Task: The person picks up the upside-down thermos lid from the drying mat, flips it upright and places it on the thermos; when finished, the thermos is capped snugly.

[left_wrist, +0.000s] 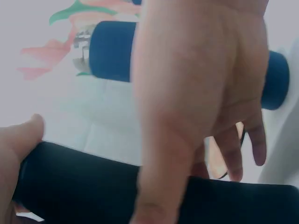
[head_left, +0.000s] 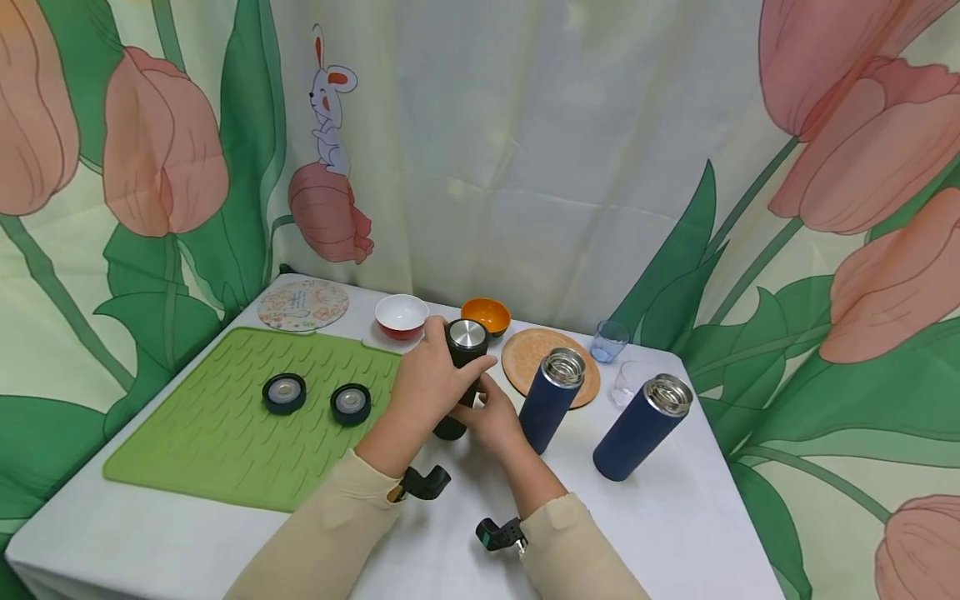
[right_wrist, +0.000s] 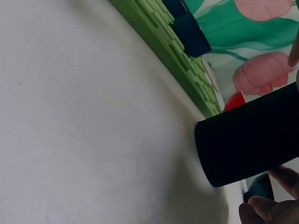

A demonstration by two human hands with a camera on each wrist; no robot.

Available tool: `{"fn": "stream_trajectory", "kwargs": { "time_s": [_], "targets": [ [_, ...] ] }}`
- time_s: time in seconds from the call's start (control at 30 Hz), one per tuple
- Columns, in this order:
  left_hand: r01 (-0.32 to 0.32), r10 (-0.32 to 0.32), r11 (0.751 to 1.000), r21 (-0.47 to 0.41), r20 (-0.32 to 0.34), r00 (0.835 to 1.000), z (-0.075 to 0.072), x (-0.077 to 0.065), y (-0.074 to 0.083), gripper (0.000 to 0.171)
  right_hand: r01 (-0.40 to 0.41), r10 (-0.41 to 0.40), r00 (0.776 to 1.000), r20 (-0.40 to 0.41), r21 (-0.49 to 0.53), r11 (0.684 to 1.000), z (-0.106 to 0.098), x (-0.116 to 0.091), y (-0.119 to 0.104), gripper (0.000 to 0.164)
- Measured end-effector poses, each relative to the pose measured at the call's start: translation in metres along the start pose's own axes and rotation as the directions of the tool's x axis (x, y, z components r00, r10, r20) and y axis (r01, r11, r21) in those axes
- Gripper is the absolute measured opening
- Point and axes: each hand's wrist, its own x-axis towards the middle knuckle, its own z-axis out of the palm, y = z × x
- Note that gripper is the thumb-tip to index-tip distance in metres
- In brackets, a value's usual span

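Note:
A dark thermos bottle (head_left: 457,425) with a silver-topped lid (head_left: 468,334) stands slightly tilted in front of me, its dark base (right_wrist: 243,140) close over the white cloth. My left hand (head_left: 423,379) grips its upper part, thumb laid across the front. Lower down, my right hand (head_left: 495,417) holds the body; in the left wrist view this hand (left_wrist: 196,79) has its thumb over the thermos (left_wrist: 93,177) and its fingers behind. To the right are two navy bottles (head_left: 546,412) (head_left: 633,437) with their steel mouths uncovered.
Two round dark lids (head_left: 284,393) (head_left: 350,404) lie on a green ridged mat (head_left: 225,450) at left. Along the back are a floral round mat (head_left: 303,304), a white-and-red bowl (head_left: 401,315), an orange bowl (head_left: 486,315), a round board (head_left: 525,350) and clear glasses (head_left: 609,342) (head_left: 626,383).

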Motion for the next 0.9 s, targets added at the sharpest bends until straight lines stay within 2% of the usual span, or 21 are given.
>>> {"fn": "stream_trajectory", "kwargs": {
  "time_s": [0.07,0.2,0.37,0.5,0.57,0.63,0.67,0.8,0.9],
  "targets": [
    [-0.028,0.028,0.999,0.016,0.001,1.000,0.000,0.002,-0.001,0.083,-0.004,0.004,1.000,-0.004,0.000,1.000,0.000,0.000,0.001,0.057],
    [-0.117,0.117,0.993,-0.010,0.090,0.989,-0.009,0.008,-0.006,0.073,-0.020,0.020,1.000,-0.011,-0.001,1.000,-0.002,-0.002,0.000,0.059],
    [-0.182,0.195,0.980,-0.076,0.236,0.952,-0.025,0.021,-0.017,0.070,-0.017,0.017,1.000,0.017,-0.013,1.000,-0.004,-0.002,-0.003,0.061],
    [-0.179,0.213,0.976,-0.128,0.342,0.915,-0.034,0.033,-0.025,0.076,-0.018,0.019,1.000,0.023,-0.029,0.999,-0.006,-0.002,-0.004,0.057],
    [-0.186,0.221,0.974,-0.131,0.362,0.905,-0.035,0.035,-0.028,0.079,-0.015,0.016,1.000,0.024,-0.037,0.999,-0.006,-0.002,-0.003,0.055],
    [-0.192,0.223,0.974,-0.119,0.352,0.909,-0.032,0.033,-0.028,0.079,-0.016,0.017,1.000,0.027,-0.038,0.999,-0.007,-0.002,-0.003,0.053],
    [-0.188,0.214,0.976,-0.109,0.336,0.917,-0.031,0.031,-0.027,0.079,-0.012,0.013,0.999,0.032,-0.037,0.999,-0.007,-0.002,-0.003,0.053],
    [-0.112,0.123,0.992,-0.059,0.234,0.964,-0.020,0.020,-0.022,0.090,-0.017,0.018,0.999,0.040,-0.029,0.999,-0.008,-0.001,-0.003,0.054],
    [-0.037,0.041,0.999,-0.031,0.148,0.988,-0.012,0.012,-0.016,0.093,-0.029,0.030,0.999,0.032,-0.024,0.999,-0.007,-0.001,-0.003,0.055]
  ]
}}
